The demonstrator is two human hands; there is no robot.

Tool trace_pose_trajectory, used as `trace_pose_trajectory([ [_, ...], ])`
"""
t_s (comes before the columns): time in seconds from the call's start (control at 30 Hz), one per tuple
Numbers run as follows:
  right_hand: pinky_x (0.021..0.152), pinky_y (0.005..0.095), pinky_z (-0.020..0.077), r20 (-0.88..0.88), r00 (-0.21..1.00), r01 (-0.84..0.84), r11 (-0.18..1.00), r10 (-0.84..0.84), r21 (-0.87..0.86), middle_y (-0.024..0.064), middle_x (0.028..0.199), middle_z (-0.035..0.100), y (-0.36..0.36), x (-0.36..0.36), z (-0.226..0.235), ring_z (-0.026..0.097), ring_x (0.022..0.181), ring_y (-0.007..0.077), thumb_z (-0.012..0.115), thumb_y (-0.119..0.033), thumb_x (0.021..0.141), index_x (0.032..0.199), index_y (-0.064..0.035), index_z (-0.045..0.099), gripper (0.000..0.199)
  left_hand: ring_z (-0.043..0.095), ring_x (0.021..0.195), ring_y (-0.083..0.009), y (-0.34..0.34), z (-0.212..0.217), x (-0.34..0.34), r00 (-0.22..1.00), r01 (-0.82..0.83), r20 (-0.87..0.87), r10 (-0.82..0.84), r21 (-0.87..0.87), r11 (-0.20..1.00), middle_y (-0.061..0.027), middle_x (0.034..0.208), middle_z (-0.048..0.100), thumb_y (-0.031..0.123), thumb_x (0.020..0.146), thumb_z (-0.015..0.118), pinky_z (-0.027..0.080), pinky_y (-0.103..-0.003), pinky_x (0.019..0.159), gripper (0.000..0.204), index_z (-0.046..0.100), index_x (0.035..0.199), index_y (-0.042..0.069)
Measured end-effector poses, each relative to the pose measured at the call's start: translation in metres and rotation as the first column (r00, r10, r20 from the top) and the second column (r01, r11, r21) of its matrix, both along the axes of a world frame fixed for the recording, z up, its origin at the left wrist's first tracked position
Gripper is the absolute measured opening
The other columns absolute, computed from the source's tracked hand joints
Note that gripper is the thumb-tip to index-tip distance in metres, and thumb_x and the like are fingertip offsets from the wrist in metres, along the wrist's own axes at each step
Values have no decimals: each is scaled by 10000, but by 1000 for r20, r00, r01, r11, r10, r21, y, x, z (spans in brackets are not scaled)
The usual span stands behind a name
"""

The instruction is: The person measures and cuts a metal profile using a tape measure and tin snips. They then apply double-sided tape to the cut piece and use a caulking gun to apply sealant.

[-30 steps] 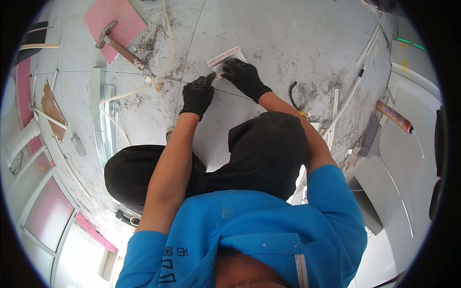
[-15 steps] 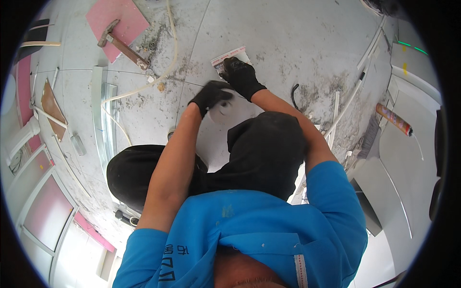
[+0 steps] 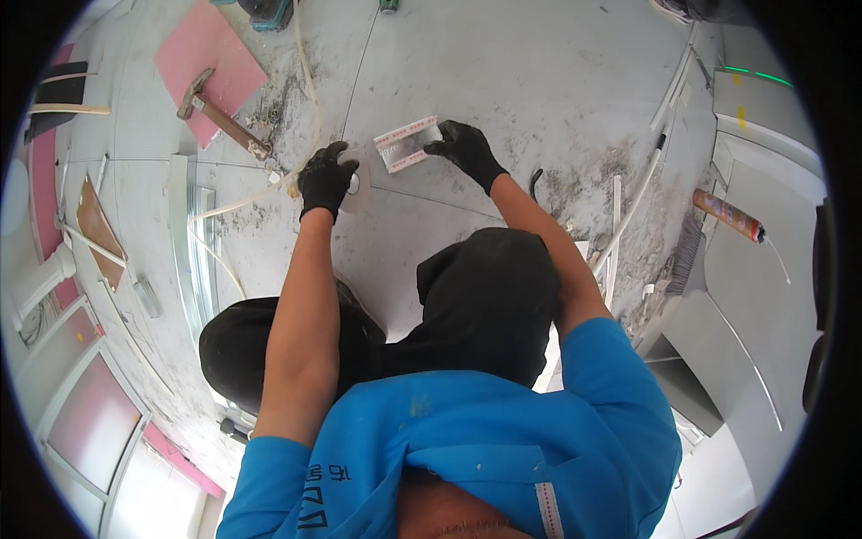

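Note:
My left hand (image 3: 328, 180), in a black glove, is closed around a pale round roll (image 3: 358, 186) with a hole in its middle, like a roll of tape. The glove hides part of it. To its right, my right hand (image 3: 469, 153), also gloved in black, pinches the right end of a small flat packet (image 3: 406, 148). That packet has a shiny silver middle and white edges with red print. It is just above or on the grey floor; I cannot tell which. My knees are bent below both hands.
A hammer (image 3: 220, 115) lies partly on a pink board (image 3: 211, 67) at the far left. A cream hose (image 3: 305, 67) curves past metal channels (image 3: 193, 242). On the right are a spray-foam can (image 3: 729, 216), a brush (image 3: 688, 256) and a long pale pipe (image 3: 639, 202). Dirt marks the floor.
My hands have moved apart. The left one went left with the roll, and the packet, now less covered by my right hand, sits lower and further left in view.

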State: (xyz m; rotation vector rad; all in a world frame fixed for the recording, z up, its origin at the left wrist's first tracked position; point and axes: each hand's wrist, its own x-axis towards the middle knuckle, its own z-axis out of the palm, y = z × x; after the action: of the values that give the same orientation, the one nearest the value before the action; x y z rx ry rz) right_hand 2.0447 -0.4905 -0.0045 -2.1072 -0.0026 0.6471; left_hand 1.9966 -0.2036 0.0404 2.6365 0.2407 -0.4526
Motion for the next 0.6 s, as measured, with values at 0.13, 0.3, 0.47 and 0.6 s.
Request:
trace_pose_trajectory([
  [0.13, 639, 367, 476, -119, 989, 99, 994, -92, 55, 95, 716, 619, -14, 4, -1, 596, 657, 204, 791, -384, 793, 833, -37, 604, 396, 653, 1066, -322, -45, 31, 7, 968, -60, 251, 10, 192, 980, -176, 1181, 676, 388, 787, 793, 510, -402, 911, 627, 596, 1273, 45],
  [0.3, 498, 274, 387, -227, 948, 289, 899, -222, 328, -14, 601, 486, -8, 4, 79, 436, 522, 73, 808, -351, 814, 744, -70, 528, 403, 637, 1024, -188, -75, 41, 6, 880, -427, -227, 417, -763, 486, -89, 1150, 685, 281, 865, 771, 481, -329, 942, 472, 629, 1225, 11],
  [0.47, 499, 246, 380, -224, 958, 259, 882, -181, 394, -27, 629, 495, -3, 8, 129, 436, 539, 60, 801, -337, 835, 809, -71, 558, 361, 611, 941, -87, -86, 65, 26, 893, -292, -226, 390, -949, 119, -21, 1042, 703, 168, 895, 745, 480, -254, 870, 264, 704, 1122, 39],
  [0.6, 506, 245, 403, -244, 950, 296, 815, -196, 498, -8, 667, 525, -3, 9, 153, 478, 556, 71, 808, -335, 835, 860, -38, 568, 383, 604, 843, -48, -69, 96, 69, 970, -225, -142, 197, -829, 512, 25, 977, 693, 228, 968, 677, 502, -244, 800, 239, 723, 1082, 23],
])
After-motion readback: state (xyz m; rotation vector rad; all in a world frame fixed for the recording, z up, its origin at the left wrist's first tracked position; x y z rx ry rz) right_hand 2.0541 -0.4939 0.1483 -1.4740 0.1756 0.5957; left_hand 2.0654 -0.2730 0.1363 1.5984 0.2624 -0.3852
